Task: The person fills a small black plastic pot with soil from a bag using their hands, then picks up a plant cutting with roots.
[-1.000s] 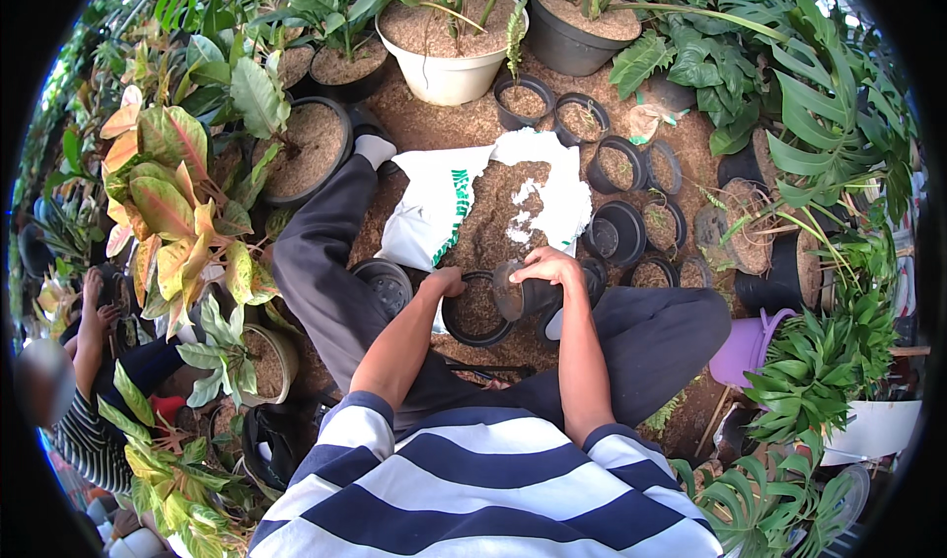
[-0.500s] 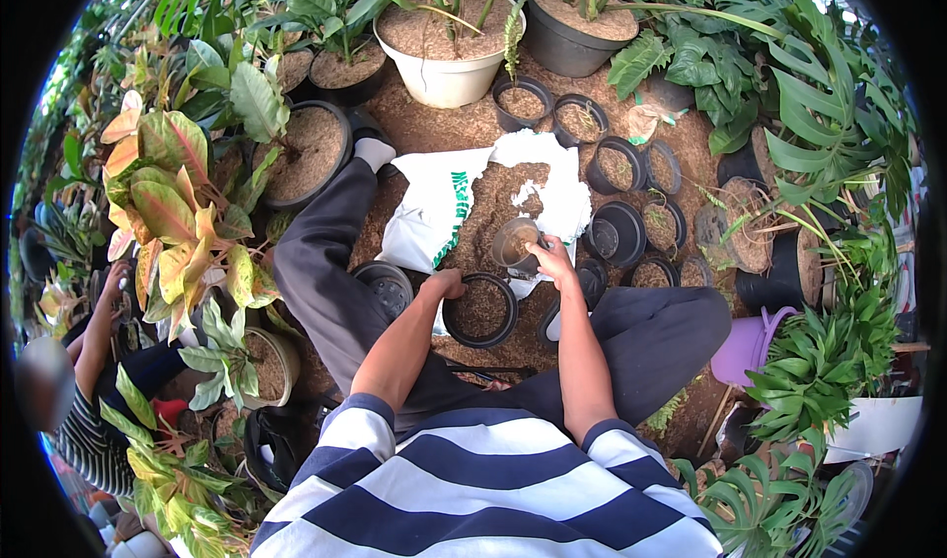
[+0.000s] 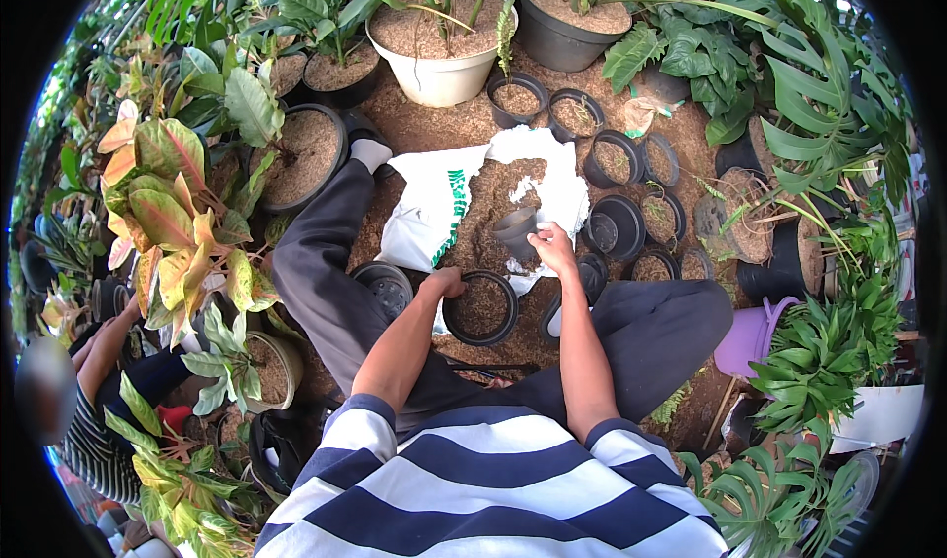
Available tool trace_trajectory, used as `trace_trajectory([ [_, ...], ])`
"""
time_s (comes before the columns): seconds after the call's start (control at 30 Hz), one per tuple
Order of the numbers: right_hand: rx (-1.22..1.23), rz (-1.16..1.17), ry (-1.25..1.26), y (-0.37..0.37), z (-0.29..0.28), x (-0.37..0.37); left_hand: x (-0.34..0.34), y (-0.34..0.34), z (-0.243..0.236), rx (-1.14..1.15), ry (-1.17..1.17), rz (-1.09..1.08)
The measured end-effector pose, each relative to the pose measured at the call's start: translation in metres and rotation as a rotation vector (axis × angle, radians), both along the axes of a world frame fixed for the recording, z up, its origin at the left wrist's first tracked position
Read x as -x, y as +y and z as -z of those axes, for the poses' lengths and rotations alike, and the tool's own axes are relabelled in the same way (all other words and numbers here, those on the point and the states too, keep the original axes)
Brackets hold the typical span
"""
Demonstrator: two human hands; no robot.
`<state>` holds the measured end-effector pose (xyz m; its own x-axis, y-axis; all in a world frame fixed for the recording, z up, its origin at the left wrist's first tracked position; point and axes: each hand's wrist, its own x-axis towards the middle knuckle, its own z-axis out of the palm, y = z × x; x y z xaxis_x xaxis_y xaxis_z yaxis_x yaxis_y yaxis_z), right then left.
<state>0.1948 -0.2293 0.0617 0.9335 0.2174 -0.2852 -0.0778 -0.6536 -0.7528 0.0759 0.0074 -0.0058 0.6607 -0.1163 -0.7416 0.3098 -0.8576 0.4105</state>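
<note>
- Support: brown soil ground (image 3: 434, 127).
- Empty black pot (image 3: 381, 288): just left of left hand (image 3: 444, 283).
- Small black pots (image 3: 614, 228): grouped right of right hand (image 3: 551, 246).
- Opened white sack (image 3: 422, 203), loose soil mix (image 3: 478, 224) on it: just beyond left grip.
- Large white pot (image 3: 434, 77): well beyond both grips.

Soil (image 3: 490, 189) lies on the sack (image 3: 419, 208), one pot (image 3: 483, 341) before it, the bucket (image 3: 746, 342) farther right.
</note>
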Motion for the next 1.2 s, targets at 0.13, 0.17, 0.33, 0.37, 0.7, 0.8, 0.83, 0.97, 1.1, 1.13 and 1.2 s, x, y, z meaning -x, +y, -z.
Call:
trace_trajectory([
  [0.13, -0.241, -0.231, 0.428, 0.011, 0.006, 0.012, -0.001, -0.002, 0.01, -0.003, -0.017, -0.007],
  [0.17, -0.198, -0.337, 0.506, 0.017, 0.004, 0.02, 0.0, -0.002, 0.009, -0.005, -0.01, -0.009],
  [0.33, 0.214, -0.826, 0.177, 0.056, 0.038, 0.088, 0.002, 0.003, 0.023, 0.009, -0.055, -0.006],
  [0.37, 0.368, -0.937, 0.353, 0.062, 0.049, 0.096, 0.0, 0.001, 0.021, 0.016, -0.06, 0.009],
  [0.7, 0.517, -0.827, 0.175, 0.06, 0.047, 0.124, 0.0, -0.002, 0.009, 0.042, -0.059, 0.009],
  [0.8, 0.549, -0.867, 0.253, 0.058, 0.053, 0.124, 0.0, -0.001, 0.013, 0.037, -0.068, 0.021],
  [0.83, 0.588, -0.926, 0.306, 0.061, 0.048, 0.124, 0.0, 0.001, 0.016, 0.038, -0.075, 0.018],
  [0.97, 0.54, -0.933, 0.541, 0.071, 0.037, 0.124, 0.001, 0.003, 0.018, 0.041, -0.058, 0.001],
  [1.1, 0.34, -0.823, 0.315, 0.069, 0.039, 0.129, 0.001, 0.003, 0.013, 0.044, -0.056, 0.017],
  [1.13, 0.331, -0.785, 0.179, 0.07, 0.044, 0.127, 0.0, 0.002, 0.013, 0.045, -0.059, 0.017],
  [1.2, 0.391, -0.715, 0.065, 0.068, 0.053, 0.127, 0.0, 0.002, 0.014, 0.028, -0.101, 0.033],
])
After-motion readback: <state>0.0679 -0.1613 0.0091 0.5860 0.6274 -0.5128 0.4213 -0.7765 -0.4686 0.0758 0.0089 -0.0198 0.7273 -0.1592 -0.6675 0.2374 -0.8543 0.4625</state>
